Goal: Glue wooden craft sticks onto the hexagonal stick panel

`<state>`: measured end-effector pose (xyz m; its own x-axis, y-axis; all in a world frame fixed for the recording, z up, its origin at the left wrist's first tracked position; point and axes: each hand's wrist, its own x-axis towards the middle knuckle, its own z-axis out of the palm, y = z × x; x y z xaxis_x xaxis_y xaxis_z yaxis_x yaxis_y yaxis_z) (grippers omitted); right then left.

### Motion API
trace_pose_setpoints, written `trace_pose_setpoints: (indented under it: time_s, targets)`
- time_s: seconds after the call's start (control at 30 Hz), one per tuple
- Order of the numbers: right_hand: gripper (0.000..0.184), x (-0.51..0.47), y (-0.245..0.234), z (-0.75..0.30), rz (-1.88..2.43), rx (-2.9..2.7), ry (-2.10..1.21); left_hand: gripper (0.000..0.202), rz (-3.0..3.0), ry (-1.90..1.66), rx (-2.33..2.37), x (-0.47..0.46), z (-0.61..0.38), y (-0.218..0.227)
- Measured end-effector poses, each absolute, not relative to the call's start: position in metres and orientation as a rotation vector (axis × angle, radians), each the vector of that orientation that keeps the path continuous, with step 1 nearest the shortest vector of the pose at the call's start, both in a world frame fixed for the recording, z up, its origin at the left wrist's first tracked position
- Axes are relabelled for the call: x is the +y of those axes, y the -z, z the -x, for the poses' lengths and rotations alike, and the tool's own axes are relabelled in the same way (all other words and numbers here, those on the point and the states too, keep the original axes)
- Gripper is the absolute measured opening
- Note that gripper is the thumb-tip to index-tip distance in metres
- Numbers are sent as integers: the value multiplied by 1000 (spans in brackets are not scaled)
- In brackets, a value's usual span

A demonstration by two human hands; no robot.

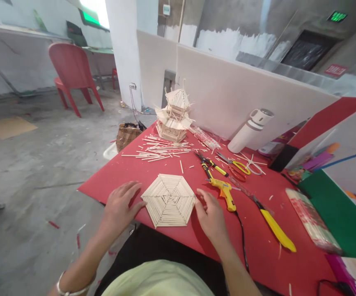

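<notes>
A flat hexagon of pale wooden sticks [169, 211], laid in rings round a small centre, lies at the near edge of the red table. At its left corner is my left hand [119, 207], fingers apart and stretched, the thumb tip at the hexagon's edge. My right hand [211, 213] rests by the right corner with its fingers loosely bent and apart, their tips at or very near the edge. Neither hand is wrapped round anything. To the right of the hexagon lies a yellow glue gun [223, 191], its black cord running toward the table's near edge.
Behind stands a tiered stick pagoda [176, 113], with loose sticks [157, 150] before it. Pliers [211, 162], yellow-handled scissors [241, 166], a yellow utility knife [276, 230], a white thermos [250, 129] and a stick pack [313, 220] lie or stand rightward. A white partition [227, 90] borders the back.
</notes>
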<state>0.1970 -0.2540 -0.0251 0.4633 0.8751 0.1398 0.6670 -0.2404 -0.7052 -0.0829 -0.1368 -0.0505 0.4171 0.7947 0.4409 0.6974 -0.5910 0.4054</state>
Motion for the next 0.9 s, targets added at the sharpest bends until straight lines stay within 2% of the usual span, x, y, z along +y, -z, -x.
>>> trace_pose_setpoints:
  time_s: [0.23, 0.9]
  targets:
    - [42, -251, 34, -190, 2023, -1431, -343, 33, -2512, -896, 1346, -167, 76, 40]
    - [43, -258, 13, -206, 2126, -1519, -567, 32, -2509, -801, 1271, -112, 59, 40]
